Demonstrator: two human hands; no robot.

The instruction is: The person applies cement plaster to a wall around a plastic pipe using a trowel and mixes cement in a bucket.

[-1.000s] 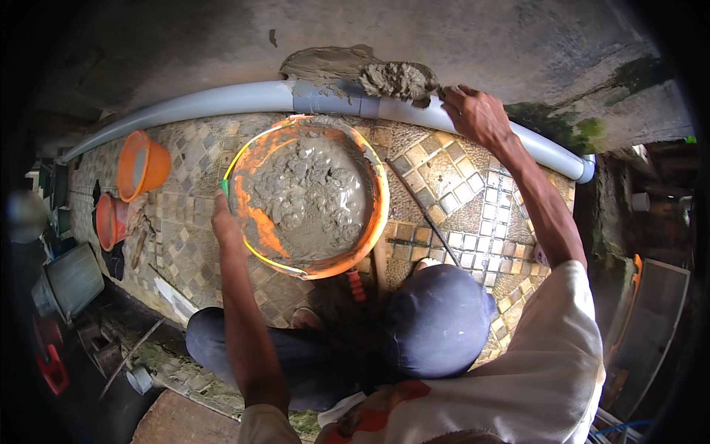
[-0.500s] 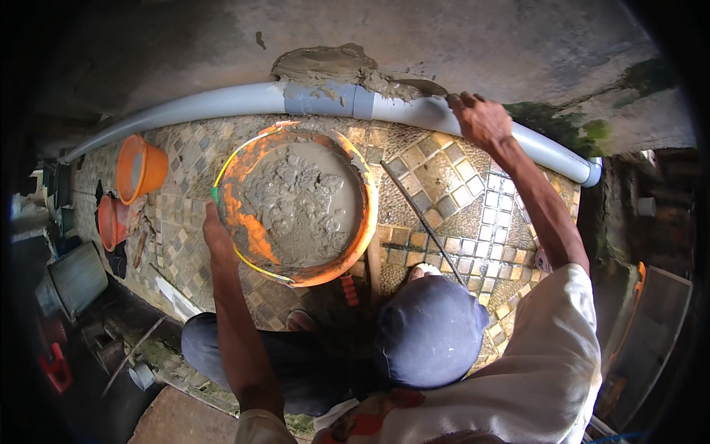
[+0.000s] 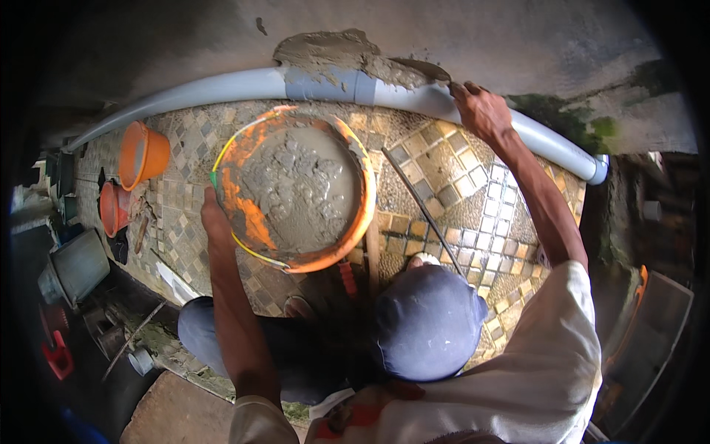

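My left hand (image 3: 215, 220) is closed on the side of an orange bucket (image 3: 362, 214), its fingertips hidden behind the rim. Wet grey mortar (image 3: 303, 185) partly fills the bucket, and more is smeared on its inner wall. Farther off to the right, my right hand (image 3: 484, 112) is closed beside a grey pipe (image 3: 255, 85). A dark, narrow blade, apparently a trowel (image 3: 423, 69), extends left from its fingers against the mortar patch (image 3: 325, 53) on the wall. The handle is hidden by the hand.
Two smaller orange tubs (image 3: 151, 155) stand on the left. A dark rod (image 3: 421, 207) lies across the tiled floor (image 3: 200, 259), right of the bucket. A red-handled tool (image 3: 347, 280) lies below the bucket. My bent knee (image 3: 430, 322) is close to it.
The whole view has shifted slightly, so the pipe and bucket appear higher. My left hand stays on the bucket, and my right hand stays beside the pipe with the trowel.
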